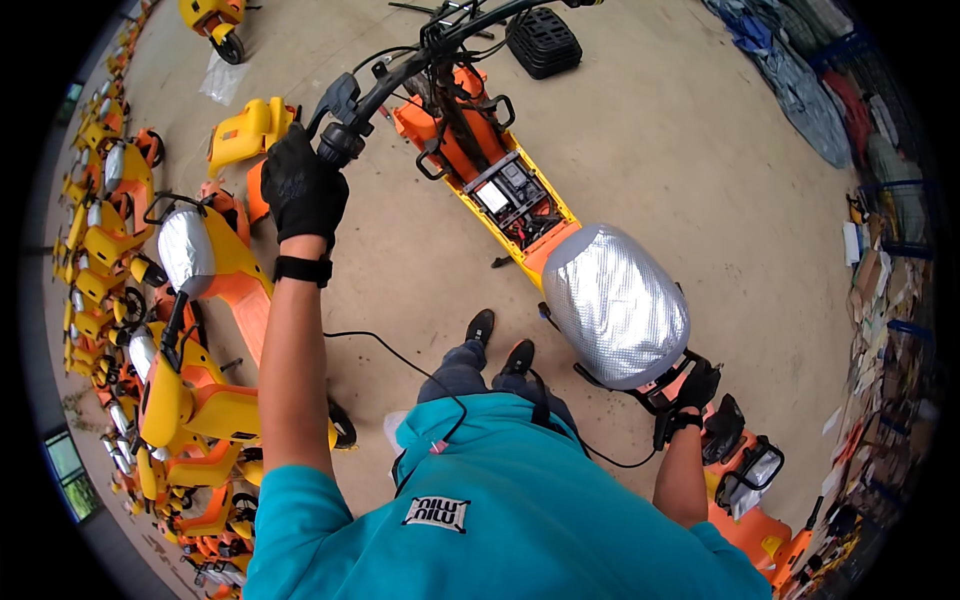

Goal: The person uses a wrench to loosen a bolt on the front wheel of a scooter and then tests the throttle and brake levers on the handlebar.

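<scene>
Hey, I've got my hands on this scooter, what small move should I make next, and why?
I'd probably steady the scooter upright with both hands before rolling it: your left hand is at the handlebar, your right hand is by the rear rack, and the open compartment leaves wiring exposed.

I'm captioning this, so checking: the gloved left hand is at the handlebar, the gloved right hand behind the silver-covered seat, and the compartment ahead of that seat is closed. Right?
Not quite: the head view shows the compartment open, with wiring visible inside. The rest stands: the gloved left hand is at the handlebar and the gloved right hand behind the silver-covered seat.
</scene>
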A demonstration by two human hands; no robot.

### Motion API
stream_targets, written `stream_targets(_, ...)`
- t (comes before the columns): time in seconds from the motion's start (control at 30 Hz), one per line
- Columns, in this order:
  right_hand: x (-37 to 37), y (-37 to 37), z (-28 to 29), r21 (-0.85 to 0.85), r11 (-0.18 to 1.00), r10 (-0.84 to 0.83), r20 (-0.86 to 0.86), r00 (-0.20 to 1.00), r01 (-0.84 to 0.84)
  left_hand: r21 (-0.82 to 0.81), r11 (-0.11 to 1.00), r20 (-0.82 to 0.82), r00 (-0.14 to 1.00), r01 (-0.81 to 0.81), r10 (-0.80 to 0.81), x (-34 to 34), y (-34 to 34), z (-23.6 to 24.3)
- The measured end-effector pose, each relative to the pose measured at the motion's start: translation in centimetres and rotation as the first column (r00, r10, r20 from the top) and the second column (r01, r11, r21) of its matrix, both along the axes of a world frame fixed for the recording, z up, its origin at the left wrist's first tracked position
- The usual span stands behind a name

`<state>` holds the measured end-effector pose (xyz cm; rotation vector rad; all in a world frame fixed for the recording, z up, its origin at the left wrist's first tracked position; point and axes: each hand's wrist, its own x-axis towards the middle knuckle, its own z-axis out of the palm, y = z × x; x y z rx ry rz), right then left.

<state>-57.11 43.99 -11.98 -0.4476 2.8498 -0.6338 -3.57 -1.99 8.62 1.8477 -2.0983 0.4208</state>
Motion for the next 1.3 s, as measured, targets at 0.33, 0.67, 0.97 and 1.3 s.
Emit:
stream_targets(0.33,-0.2,0.6,-0.7,0.083,0.989,0.131,-0.135,0.982,-0.121,-0.043,0.999,0.012,1.000,0.025,-0.025,-0.6,-0.1,-0.2)
stream_targets(0.67,2.5,-2.3,1.2,-0.081,0.995,0.057,-0.077,0.995,-0.063,0.153,0.985,0.031,0.997,-0.076,0.072,-1.0,-1.6,-0.1)
stream_targets(0.97,2.4,-2.7,2.1,-0.139,0.989,-0.033,0.064,0.997,0.041,0.205,0.971,0.021,0.993,-0.121,0.119,-1.8,-2.2,0.1)
stream_targets(1.3,2.6,-4.2,4.0,-0.140,0.990,-0.023,0.071,0.997,0.032,0.061,0.998,0.068,0.997,-0.030,0.026,-1.2,-4.2,0.5)
